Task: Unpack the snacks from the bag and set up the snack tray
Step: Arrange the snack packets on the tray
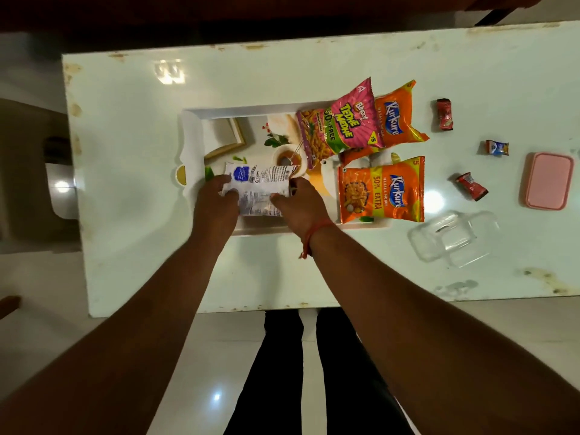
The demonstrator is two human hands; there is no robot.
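A white snack packet (pixel 259 189) with blue print lies over the near left part of the printed white tray (pixel 191 142). My left hand (pixel 216 199) grips its left edge and my right hand (pixel 301 202) grips its right edge. On the tray's right half lie a pink Bingo packet (pixel 340 124), an orange Kurkure packet (pixel 398 116) at the back and another orange Kurkure packet (pixel 381 191) at the front. No bag is in view.
The tray rests on a white table (pixel 141 246). To its right lie two small red wrappers (pixel 444 114) (pixel 470 186), a small blue-and-red sweet (pixel 497 148), a pink lid (pixel 548 181) and a clear plastic container (pixel 455 238). My legs stand at the table's near edge.
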